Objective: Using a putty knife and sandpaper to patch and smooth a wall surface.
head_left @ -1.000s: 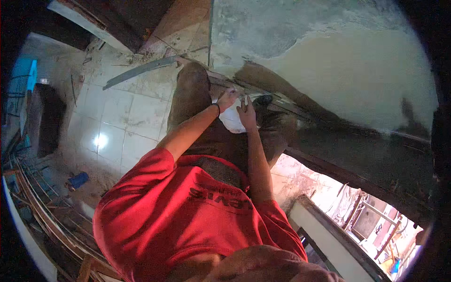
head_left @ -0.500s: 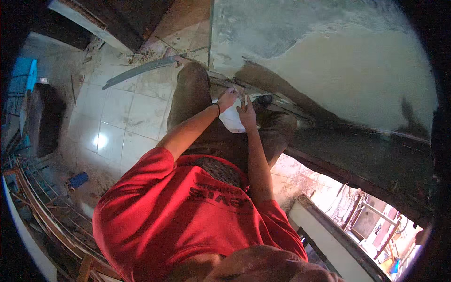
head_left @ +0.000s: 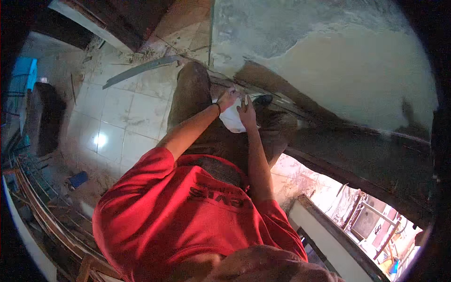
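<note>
In my lap lies a white sheet (head_left: 231,121) that looks like paper or thin plastic; I cannot tell which. My left hand (head_left: 227,99), with a dark band at its wrist, is over the sheet's far left side. Its fingers are pinched together, and what they hold is too small to make out. Close beside it, my right hand (head_left: 247,115) is at the sheet's right edge. The index finger points forward and the thumb stands apart from it, with nothing plain to see between them. A small dark rounded object (head_left: 262,99) lies just beyond my right hand.
I sit beside a grey plastered wall (head_left: 347,70). A long grey strip (head_left: 136,73) lies on the dusty tiled floor (head_left: 112,105) at the left. Further left are a blue cylinder (head_left: 77,180) and long thin strips (head_left: 42,202). An opening (head_left: 366,216) shows bright clutter at the lower right.
The fingers of my two hands have drawn slightly apart, the left fingers shifting a little left. The white sheet stays in place in my lap.
</note>
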Motion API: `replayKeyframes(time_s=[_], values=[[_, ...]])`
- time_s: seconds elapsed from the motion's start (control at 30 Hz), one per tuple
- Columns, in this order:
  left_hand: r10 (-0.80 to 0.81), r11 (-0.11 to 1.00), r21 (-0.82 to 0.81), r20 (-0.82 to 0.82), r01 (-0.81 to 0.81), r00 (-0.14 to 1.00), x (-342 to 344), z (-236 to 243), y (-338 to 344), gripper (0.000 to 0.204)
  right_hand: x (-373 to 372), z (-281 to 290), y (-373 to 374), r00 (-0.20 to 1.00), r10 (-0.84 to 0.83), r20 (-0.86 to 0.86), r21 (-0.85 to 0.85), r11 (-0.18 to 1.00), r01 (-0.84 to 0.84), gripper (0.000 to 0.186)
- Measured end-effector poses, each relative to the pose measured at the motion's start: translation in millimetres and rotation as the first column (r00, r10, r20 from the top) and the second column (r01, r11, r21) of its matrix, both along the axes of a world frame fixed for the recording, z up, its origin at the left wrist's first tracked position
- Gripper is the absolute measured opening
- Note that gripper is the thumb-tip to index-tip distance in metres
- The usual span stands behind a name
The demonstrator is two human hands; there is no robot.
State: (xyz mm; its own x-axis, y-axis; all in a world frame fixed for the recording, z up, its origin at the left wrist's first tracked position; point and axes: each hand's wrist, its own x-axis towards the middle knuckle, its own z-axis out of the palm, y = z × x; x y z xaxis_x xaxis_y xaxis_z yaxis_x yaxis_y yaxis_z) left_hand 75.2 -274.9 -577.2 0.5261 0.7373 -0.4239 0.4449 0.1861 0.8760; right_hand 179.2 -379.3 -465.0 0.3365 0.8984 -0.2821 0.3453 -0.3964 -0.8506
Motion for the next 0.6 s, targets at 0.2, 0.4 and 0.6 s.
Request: replayKeyframes(time_s=[0.2,0.4,0.6], values=[[-0.084,0.972,0.228,0.571,-0.060,0.817,4,-55,2,0.034,0,6,1,0.998,0.020,0.055,-0.065,0.998,-0.017,0.074],[-0.361,0.833,0.324,-0.296,0.449,0.884,-1,-13,7,0.036,2,-15,2,0.995,-0.003,0.096,0.021,1.000,0.001,0.075],[0.182,0.968,-0.222,0.312,-0.115,0.932,2,-7,2,0.036,3,-9,1,0.996,0.021,0.082,-0.053,0.998,-0.017,0.074]])
